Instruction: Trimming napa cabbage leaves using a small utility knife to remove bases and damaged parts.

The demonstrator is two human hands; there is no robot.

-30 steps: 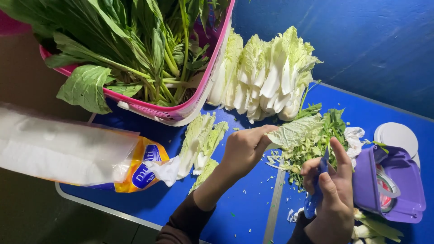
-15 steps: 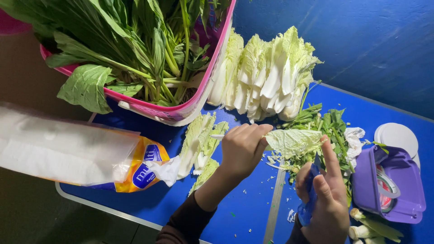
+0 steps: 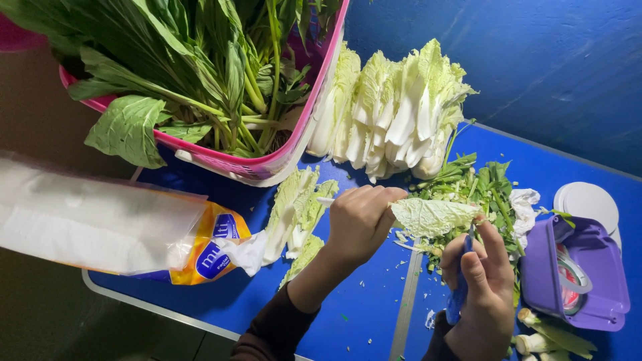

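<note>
left hand (image 3: 359, 224) fingers clenched on cabbage leaf (image 3: 431, 216), mid counter (image 3: 364, 311) | right hand (image 3: 483, 289) fingers grasping blue knife (image 3: 459, 295), blade touching leaf | pink basket (image 3: 267, 160) at far edge

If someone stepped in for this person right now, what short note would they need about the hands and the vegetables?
Left hand: closed on a napa cabbage leaf, pressing it to the blue table.
Right hand: grips a blue-handled knife, blade at the leaf's tip.
Done: a heap of chopped greens behind the leaf.
Left: cabbage wedges against the wall, a few leaves beside the left hand, leafy greens in the pink basket.
Nearby: purple container at the right, plastic bag at the left.
</note>
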